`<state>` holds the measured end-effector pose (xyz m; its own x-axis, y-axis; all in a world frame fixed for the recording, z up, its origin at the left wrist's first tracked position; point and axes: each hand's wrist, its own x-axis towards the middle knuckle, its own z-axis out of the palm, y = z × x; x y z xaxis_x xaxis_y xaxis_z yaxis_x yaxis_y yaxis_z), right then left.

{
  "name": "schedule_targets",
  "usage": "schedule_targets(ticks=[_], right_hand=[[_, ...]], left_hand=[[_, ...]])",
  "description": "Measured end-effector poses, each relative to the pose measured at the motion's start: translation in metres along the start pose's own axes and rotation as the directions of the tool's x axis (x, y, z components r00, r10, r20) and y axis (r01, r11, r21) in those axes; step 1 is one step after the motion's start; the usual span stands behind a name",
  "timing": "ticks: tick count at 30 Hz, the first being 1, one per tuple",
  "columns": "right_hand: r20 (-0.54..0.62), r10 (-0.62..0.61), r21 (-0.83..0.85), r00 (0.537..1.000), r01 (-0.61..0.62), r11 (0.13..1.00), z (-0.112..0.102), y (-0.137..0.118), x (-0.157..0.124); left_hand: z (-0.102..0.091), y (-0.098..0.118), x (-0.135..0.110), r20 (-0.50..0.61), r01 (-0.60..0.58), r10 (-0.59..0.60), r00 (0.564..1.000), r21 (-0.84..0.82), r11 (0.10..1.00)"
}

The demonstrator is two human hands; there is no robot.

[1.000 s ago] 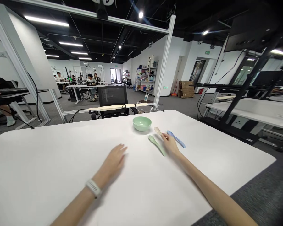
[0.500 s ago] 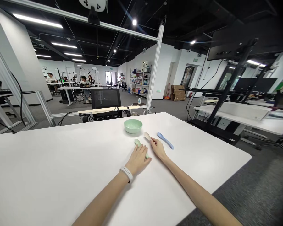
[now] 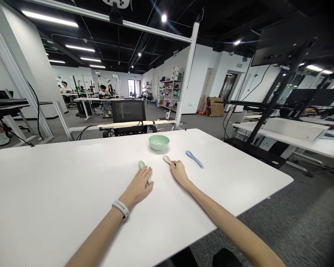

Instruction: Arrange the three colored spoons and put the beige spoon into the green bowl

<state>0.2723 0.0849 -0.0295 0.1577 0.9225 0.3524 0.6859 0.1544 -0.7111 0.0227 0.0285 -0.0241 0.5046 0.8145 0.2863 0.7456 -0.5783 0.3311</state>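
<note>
Resting flat on the white table, the left hand lies on top of a green spoon. Its fingers are spread a little and point away from the person. The round end of the spoon pokes out past the fingertips, and a small bit of the handle shows by the side of the hand. I cannot tell if this hand is gripping the spoon or just lying on it. A white band goes around the left wrist.

The right hand is pinched narrow, and its fingers hold the handle of a cream spoon. The round end of that spoon points up and to the left, toward the bowl.

A pale green bowl sits on the table, just past the two hands and apart from them. Only its smooth green inside shows. A blue spoon lies on the table to the right of the cream spoon, not touching it.

Behind the table stands a dark screen. Far off are shelves full of things, a cardboard box, and people sitting at other tables.
</note>
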Motion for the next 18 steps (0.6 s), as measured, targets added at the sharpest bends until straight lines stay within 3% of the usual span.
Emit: schedule_targets(ticks=[5,12,18], right_hand=[[0.062,-0.035,-0.032,0.997,0.037,0.999,-0.0071,-0.0022,0.0005],[-0.002,-0.051,-0.075,0.999,0.051,0.996,-0.0084,-0.0043,-0.001],[0.009,-0.06,-0.12,0.998,0.06,0.991,-0.0082,-0.0035,-0.0012]], left_hand=[[0.0025,0.0053,0.0002,-0.004,0.02,-0.02,1.0,-0.013,1.0],[0.0034,0.0029,-0.0006,-0.001,0.015,-0.015,1.0,-0.049,0.999],[0.0054,0.0015,0.0001,-0.001,0.007,-0.007,1.0,-0.054,0.999]])
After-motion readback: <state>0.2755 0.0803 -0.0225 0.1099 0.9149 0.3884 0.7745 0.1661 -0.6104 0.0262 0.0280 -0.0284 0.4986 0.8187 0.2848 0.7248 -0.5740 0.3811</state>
